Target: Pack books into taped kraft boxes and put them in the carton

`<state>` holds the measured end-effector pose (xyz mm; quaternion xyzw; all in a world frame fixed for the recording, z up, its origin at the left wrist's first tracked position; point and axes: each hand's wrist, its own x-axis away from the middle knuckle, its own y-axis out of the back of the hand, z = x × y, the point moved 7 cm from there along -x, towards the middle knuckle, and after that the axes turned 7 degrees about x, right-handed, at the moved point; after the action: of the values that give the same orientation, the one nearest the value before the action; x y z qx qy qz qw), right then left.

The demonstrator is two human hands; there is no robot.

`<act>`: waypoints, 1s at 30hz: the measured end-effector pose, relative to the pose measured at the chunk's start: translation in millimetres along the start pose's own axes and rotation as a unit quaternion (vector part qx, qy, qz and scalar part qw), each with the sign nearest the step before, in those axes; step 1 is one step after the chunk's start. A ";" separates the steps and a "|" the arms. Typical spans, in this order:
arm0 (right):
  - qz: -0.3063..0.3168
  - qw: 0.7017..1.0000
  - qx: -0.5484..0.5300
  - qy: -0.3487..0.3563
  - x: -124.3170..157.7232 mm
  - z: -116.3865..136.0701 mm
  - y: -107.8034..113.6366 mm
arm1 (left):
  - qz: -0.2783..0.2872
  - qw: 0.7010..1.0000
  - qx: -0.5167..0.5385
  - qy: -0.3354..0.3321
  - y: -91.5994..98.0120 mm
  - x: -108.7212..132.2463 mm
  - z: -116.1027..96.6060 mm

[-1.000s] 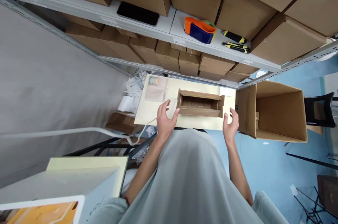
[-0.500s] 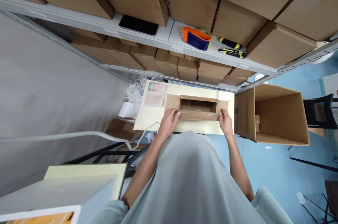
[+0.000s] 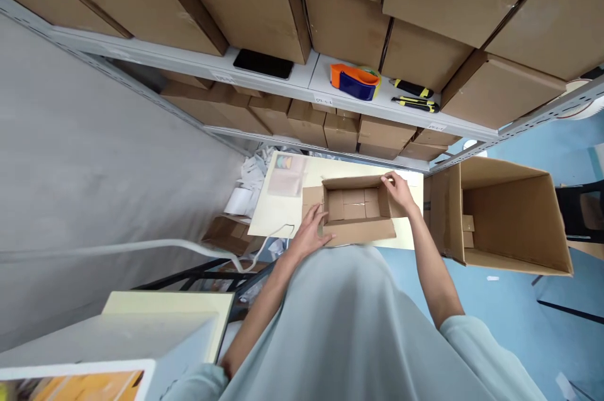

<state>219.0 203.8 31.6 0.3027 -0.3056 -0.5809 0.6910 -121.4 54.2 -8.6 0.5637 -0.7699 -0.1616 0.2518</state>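
A small brown cardboard box (image 3: 357, 230) stands on the cream tabletop with its top open and its flaps folded outward. Flat cardboard pieces with a shiny strip between them show inside it. My left hand (image 3: 309, 232) rests at the near left corner with its fingers spread, the thumb lying on the near flap. At the far right corner, my right hand (image 3: 399, 192) is closed with thumb and fingers on the cardboard edge.
A large open carton (image 3: 514, 218) stands right of the table (image 3: 264, 215). Above, the shelf holds many boxes, a black phone (image 3: 263, 63), an orange and blue tape dispenser (image 3: 353, 82) and yellow-black cutters (image 3: 415, 104). A white cable (image 3: 189, 243) runs along the left.
The box's opening has widened as its flaps spread outward. My right hand has moved from the near right corner to the far one. My left hand has shifted slightly nearer to me.
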 end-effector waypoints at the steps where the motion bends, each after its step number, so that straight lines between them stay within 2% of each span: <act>1: 0.002 1.000 0.004 -0.029 -8.5 -5.3 -4.0 | 0.001 1.000 0.001 -0.002 -3.8 -0.1 1.1; 4: 0.001 0.991 0.037 -0.126 -23.8 -22.1 -17.4 | 0.000 1.000 0.006 -0.015 -15.1 -4.2 -1.0; 6: 0.002 0.985 0.054 -0.164 -27.4 -28.7 -26.1 | -0.014 1.000 0.014 -0.015 -19.4 -9.2 -4.2; 10: 0.034 0.976 0.111 -0.184 -27.6 -31.8 -39.4 | -0.052 0.998 0.023 0.010 -19.6 -18.3 -7.0; 16: 0.059 0.947 0.227 -0.219 -18.5 -29.2 -37.7 | -0.060 0.998 0.016 0.007 -18.6 -21.8 -1.2; 19: 0.082 0.931 0.278 -0.221 -17.7 -20.5 -34.8 | -0.065 0.998 0.028 0.000 -19.8 -22.8 4.9; 23: 0.080 0.922 0.322 -0.198 -20.0 1.6 -27.4 | -0.061 0.996 0.050 -0.037 -21.3 -23.0 10.2; 27: 0.068 0.906 0.388 -0.153 -16.9 26.6 -22.9 | -0.042 0.994 0.077 -0.068 -19.9 -17.1 11.6; 30: 0.039 0.898 0.416 -0.140 -12.6 45.2 -20.8 | -0.028 0.991 0.112 -0.065 -10.5 -10.5 9.9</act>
<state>169.4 210.4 43.1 0.4664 -0.6243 -0.4098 0.4741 -116.2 60.5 -24.4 0.5978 -0.7820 -0.1176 0.1316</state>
